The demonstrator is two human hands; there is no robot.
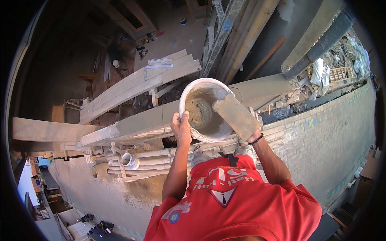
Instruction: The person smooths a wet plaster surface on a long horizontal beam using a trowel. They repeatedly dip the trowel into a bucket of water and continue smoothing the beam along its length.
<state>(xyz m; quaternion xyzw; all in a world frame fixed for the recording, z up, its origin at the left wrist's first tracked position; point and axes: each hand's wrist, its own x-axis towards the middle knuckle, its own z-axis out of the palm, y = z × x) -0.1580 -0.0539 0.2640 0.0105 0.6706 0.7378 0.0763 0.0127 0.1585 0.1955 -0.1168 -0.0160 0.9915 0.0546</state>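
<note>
**Scooping mortar high on the scaffold**

Up here, the white bucket point(206, 109) rests tipped toward the person on a long concrete ledge point(140, 120), its mouth showing a lump of grey mortar point(198, 113) stuck to the inner wall. A flat mortar-coated float point(236, 116) dips over the bucket's right rim. The left hand point(181, 127) is closed on the near rim, fingers hooked over the edge, steadying it. The right hand point(252, 136), with a dark bracelet at the wrist, is mostly hidden behind the float; it appears to grip it, though the fingers cannot be seen.

To do this well, I judge the left hand should keep the rim pinned firmly so the bucket cannot roll off the ledge, while the float draws the mortar off the wall in one smooth, shallow pull, kept level so nothing drops.

Beneath the ledge lie bamboo scaffold poles point(161, 160) with a second small bucket point(129, 160); a tiled wall point(329, 132) curves away right, and stacked planks point(136, 86) lie beyond.
</note>
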